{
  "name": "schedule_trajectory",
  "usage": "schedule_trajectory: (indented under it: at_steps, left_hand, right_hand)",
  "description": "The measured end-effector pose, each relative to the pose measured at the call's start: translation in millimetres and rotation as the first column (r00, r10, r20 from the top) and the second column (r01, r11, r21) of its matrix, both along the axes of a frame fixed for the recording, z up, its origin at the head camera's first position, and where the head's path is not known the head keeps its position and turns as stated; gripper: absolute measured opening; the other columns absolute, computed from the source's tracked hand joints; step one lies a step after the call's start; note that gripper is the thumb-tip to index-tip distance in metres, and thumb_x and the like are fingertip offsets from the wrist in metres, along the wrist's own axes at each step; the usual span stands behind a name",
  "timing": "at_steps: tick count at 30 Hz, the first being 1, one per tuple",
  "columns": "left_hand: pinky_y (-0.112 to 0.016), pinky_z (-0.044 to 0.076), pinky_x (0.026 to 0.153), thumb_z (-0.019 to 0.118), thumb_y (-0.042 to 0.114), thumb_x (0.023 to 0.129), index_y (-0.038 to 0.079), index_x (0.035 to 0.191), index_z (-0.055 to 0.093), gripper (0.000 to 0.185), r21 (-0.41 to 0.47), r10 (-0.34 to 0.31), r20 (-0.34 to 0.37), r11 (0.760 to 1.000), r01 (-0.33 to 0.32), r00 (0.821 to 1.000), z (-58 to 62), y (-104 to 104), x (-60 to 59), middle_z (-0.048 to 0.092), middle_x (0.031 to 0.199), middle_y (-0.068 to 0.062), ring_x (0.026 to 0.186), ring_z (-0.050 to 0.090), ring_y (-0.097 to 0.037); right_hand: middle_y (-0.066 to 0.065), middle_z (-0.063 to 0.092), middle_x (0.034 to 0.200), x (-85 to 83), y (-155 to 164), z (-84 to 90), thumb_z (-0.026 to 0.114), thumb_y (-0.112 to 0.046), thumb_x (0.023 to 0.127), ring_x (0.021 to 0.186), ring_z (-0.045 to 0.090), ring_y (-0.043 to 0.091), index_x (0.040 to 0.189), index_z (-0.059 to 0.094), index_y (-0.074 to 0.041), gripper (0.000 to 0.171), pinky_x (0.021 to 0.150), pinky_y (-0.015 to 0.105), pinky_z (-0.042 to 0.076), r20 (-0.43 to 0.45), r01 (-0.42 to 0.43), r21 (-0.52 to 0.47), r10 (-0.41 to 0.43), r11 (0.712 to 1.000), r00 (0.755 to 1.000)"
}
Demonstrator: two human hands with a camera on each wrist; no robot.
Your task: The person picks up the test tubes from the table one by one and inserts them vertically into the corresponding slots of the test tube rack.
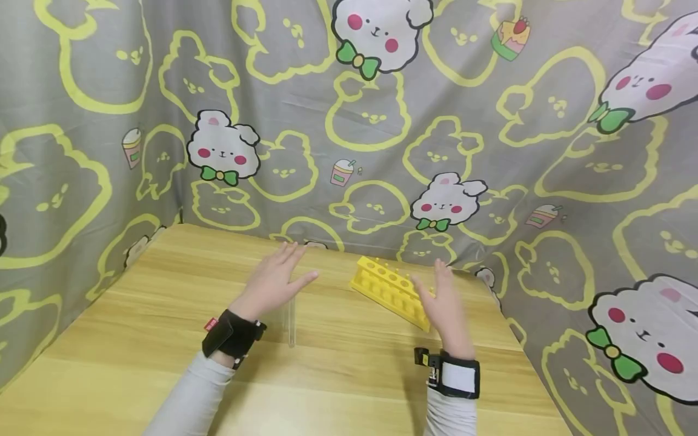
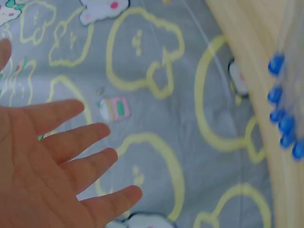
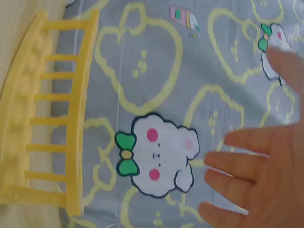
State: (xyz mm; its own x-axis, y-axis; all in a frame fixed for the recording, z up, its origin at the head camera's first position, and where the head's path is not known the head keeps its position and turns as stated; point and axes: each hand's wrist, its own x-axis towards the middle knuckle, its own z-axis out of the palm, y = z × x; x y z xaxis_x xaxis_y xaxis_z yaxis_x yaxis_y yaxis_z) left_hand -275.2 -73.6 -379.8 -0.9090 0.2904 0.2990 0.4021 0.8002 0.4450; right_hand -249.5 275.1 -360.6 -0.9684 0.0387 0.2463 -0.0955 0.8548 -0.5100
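Note:
My left hand point(image 1: 277, 283) hovers above the table with its fingers stretched out and nothing in them. Below it lie clear test tubes point(image 1: 291, 327), mostly covered by the hand in the head view. The left wrist view shows several blue ends point(image 2: 286, 122) on the tubes at its right edge. A yellow test tube rack point(image 1: 388, 286) stands at the right of the table, set at a slant. My right hand point(image 1: 446, 306) is held beside the rack's near right end, fingers spread; the right wrist view shows a gap between hand and rack point(image 3: 75, 114).
The wood-grain table point(image 1: 327, 387) stretches toward me. A grey curtain point(image 1: 305, 109) with yellow outlines and white cartoon heads hangs at the back and on both sides. Each wrist wears a black strap point(image 1: 234, 336) with a small device.

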Motion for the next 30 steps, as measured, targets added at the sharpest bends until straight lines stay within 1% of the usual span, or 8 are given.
schedule_trajectory:
  at_steps: [3,5,8,11,14,18,23,30]
  left_hand:
    - [-0.057,0.018,0.119,0.035,0.064,0.096,0.02,0.154,0.025,0.074,0.11,-0.061,0.034,0.992,0.057,0.998,-1.5,9,-9.8,0.023,0.161,-0.009,0.151,0.018,-0.031]
    - [-0.055,0.019,0.119,0.033,0.061,0.098,0.019,0.154,0.026,0.071,0.226,-0.119,0.065,0.969,0.101,0.991,-3.8,15,-18.2,0.024,0.161,-0.008,0.15,0.02,-0.031]
    - [-0.051,0.02,0.12,0.031,0.057,0.101,0.014,0.153,0.028,0.067,0.415,-0.212,0.113,0.898,0.148,0.971,-9.2,24,-32.7,0.026,0.16,-0.008,0.149,0.023,-0.03]
    - [-0.048,0.019,0.121,0.027,0.054,0.102,0.008,0.152,0.029,0.067,0.544,-0.308,0.161,0.82,0.176,0.938,-15.2,34,-47.1,0.026,0.16,-0.011,0.149,0.024,-0.03]
    - [-0.049,0.018,0.121,0.025,0.056,0.102,0.01,0.152,0.03,0.068,0.608,-0.351,0.249,0.782,0.137,0.903,-18.3,47,-59.6,0.027,0.16,-0.01,0.149,0.024,-0.029]
    - [-0.053,0.014,0.121,0.021,0.057,0.102,0.013,0.153,0.028,0.068,0.627,-0.388,0.336,0.772,0.104,0.858,-23.8,64,-75.3,0.024,0.161,-0.008,0.15,0.019,-0.029]
    - [-0.053,0.009,0.122,0.017,0.062,0.1,0.015,0.155,0.022,0.073,0.636,-0.439,0.391,0.764,0.108,0.809,-36.7,83,-93.1,0.018,0.163,-0.005,0.152,0.013,-0.027]
    - [-0.052,0.009,0.122,0.013,0.068,0.097,0.01,0.155,0.016,0.083,0.654,-0.48,0.422,0.748,0.109,0.769,-50.6,98,-105.0,0.019,0.163,-0.011,0.151,0.016,-0.03]
  right_hand:
    - [0.019,0.007,0.163,3.3,11,5.4,0.034,-0.061,0.098,0.151,0.005,0.039,0.155,0.007,-0.003,0.086,0.121,0.057,0.01,-0.013,0.079,-0.081,-0.08,0.994,0.997]
    - [0.02,0.01,0.162,6.6,17,9.5,0.029,-0.062,0.098,0.15,0.008,0.04,0.155,0.009,-0.002,0.085,0.121,0.056,0.011,0.005,0.126,-0.125,-0.126,0.984,0.992]
    - [0.023,0.015,0.16,10.5,25,13.8,0.019,-0.061,0.1,0.148,0.013,0.044,0.153,0.014,0.002,0.083,0.12,0.056,0.013,0.057,0.162,-0.152,-0.155,0.975,0.986]
    - [0.026,0.021,0.157,13.2,33,15.0,0.012,-0.06,0.1,0.145,0.019,0.046,0.151,0.02,0.005,0.083,0.119,0.056,0.017,0.119,0.172,-0.159,-0.154,0.972,0.981]
    - [0.03,0.024,0.155,13.1,41,12.8,0.008,-0.061,0.099,0.143,0.023,0.048,0.149,0.025,0.007,0.086,0.118,0.058,0.021,0.179,0.174,-0.163,-0.144,0.971,0.973]
    - [0.034,0.025,0.152,6.4,50,2.2,0.006,-0.063,0.097,0.14,0.023,0.053,0.148,0.026,0.009,0.091,0.116,0.061,0.021,0.28,0.172,-0.176,-0.118,0.969,0.953]
    - [0.032,0.03,0.151,-5.2,62,-18.8,0.001,-0.071,0.092,0.139,0.024,0.054,0.147,0.029,0.01,0.101,0.114,0.064,0.021,0.389,0.161,-0.176,-0.081,0.971,0.918]
    - [0.03,0.032,0.15,-11.3,69,-33.8,0.003,-0.075,0.09,0.141,0.023,0.052,0.148,0.025,0.009,0.104,0.115,0.063,0.018,0.415,0.16,-0.238,-0.048,0.958,0.909]
